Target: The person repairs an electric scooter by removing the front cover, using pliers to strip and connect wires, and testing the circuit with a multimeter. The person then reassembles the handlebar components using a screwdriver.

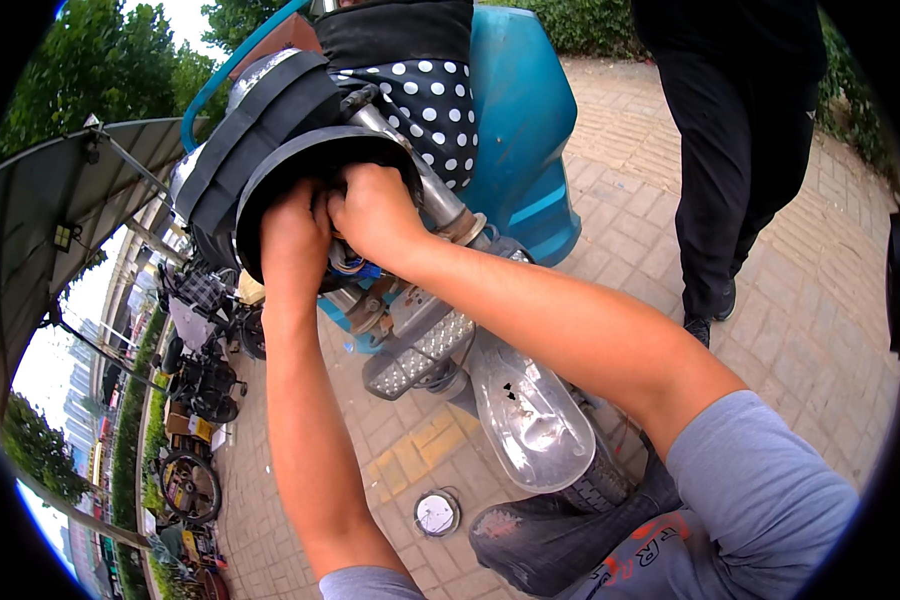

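Both my hands are inside a round black headlight housing [260,200] at the front of a teal vehicle [525,130]. My left hand [292,225] enters from the lower left, its fingertips hidden in the dark opening. Beside it, my right hand [378,205] has its fingers bent inward, thumb side against the left hand. Both look closed, but what they hold cannot be made out. Blue and other coloured wires [355,268] show just below the right wrist. Metal fork tubes [440,200] run next to the housing.
Below the housing are a silver textured plate [420,355] and a clear mudguard [530,415] over the front wheel. A round white-faced disc [437,513] lies on the paving. Someone in black trousers [735,150] stands at right. Parked bikes [200,380] line the left.
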`<state>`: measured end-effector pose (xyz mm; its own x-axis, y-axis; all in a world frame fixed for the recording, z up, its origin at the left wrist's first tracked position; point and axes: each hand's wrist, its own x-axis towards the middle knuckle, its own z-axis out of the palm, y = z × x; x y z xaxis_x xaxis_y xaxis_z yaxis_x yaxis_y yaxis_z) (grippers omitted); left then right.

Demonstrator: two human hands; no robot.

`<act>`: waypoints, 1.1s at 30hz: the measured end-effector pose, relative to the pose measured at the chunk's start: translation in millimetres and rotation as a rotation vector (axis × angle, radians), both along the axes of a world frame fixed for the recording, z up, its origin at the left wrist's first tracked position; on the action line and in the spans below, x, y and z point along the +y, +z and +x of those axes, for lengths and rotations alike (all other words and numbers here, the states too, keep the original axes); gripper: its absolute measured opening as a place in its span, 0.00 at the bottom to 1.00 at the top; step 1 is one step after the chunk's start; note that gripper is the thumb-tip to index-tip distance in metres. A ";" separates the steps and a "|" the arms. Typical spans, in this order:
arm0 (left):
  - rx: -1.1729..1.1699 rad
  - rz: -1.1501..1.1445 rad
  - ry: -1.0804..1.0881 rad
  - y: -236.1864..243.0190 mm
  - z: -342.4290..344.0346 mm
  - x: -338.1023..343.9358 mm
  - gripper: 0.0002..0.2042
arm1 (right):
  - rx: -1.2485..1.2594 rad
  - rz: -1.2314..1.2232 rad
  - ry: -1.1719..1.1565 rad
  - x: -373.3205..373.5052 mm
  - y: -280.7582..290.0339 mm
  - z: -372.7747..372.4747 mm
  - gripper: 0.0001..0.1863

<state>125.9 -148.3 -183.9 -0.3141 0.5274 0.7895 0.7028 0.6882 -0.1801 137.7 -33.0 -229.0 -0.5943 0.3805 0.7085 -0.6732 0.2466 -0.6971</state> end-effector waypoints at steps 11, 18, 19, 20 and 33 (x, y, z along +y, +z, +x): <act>-0.008 0.030 -0.001 -0.6 2.1 0.8 0.07 | 0.049 0.420 -0.164 15.1 4.0 -9.6 0.08; -0.013 0.039 -0.035 -0.3 2.4 -0.4 0.08 | 0.137 0.270 -0.082 14.8 2.7 -15.4 0.10; -0.010 0.046 -0.044 -0.6 2.5 -0.7 0.08 | 0.128 0.251 -0.073 14.4 3.0 -13.3 0.11; -0.023 0.062 -0.034 -0.7 3.7 -1.2 0.08 | 0.124 0.237 -0.062 13.3 3.4 -11.9 0.11; -0.066 0.356 0.000 -23.2 0.9 9.6 0.07 | 0.025 0.370 -0.048 23.3 13.2 -16.0 0.13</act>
